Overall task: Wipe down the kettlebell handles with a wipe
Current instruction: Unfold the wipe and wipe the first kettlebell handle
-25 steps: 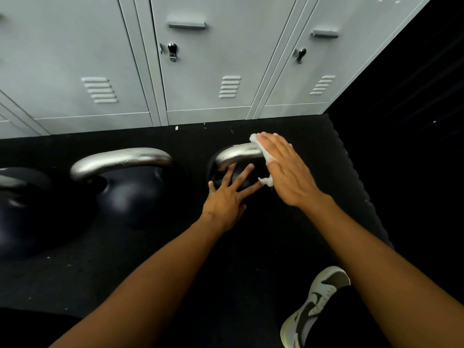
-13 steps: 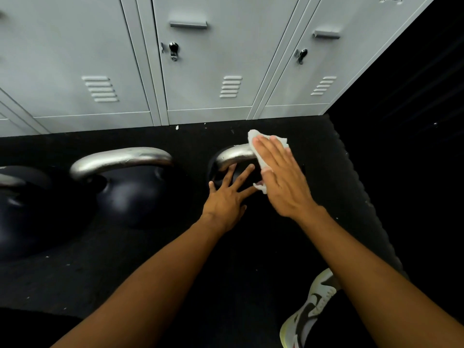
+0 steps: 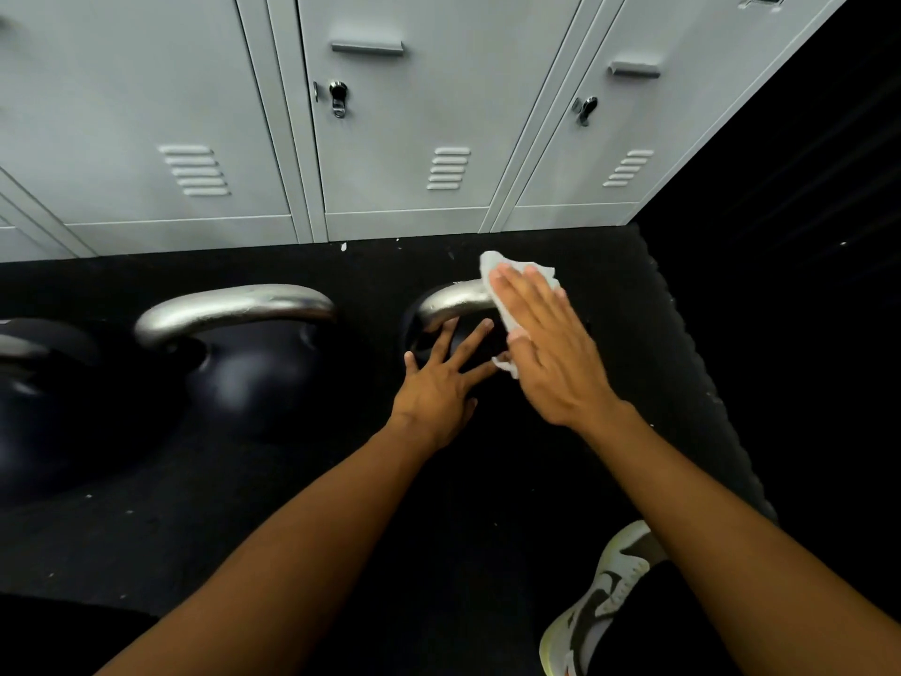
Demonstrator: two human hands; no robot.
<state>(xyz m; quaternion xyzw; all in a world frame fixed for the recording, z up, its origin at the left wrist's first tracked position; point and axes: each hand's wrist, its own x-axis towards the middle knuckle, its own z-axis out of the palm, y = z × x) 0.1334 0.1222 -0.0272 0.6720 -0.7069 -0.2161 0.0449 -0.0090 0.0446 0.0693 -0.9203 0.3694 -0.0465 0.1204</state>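
Three black kettlebells with silver handles stand in a row on the dark floor. My right hand point(image 3: 546, 348) presses a white wipe point(image 3: 492, 273) flat over the right end of the rightmost kettlebell's handle point(image 3: 451, 300). Its fingers are stretched out over the wipe, hiding that end of the handle. My left hand point(image 3: 441, 378) rests with spread fingers on that kettlebell's black body, just below the handle. The middle kettlebell point(image 3: 273, 378) shows its whole handle point(image 3: 234, 307). Only part of the left kettlebell point(image 3: 34, 392) is in view.
Grey metal lockers point(image 3: 390, 139) stand directly behind the kettlebells. The black rubber mat point(image 3: 634, 334) ends at a jagged edge on the right, with darkness beyond. My white and dark shoe point(image 3: 595, 612) is at the lower right.
My right hand has slid the wipe leftwards and a little farther over the handle, and more of the wipe shows beyond the fingertips. My left hand has stayed in place.
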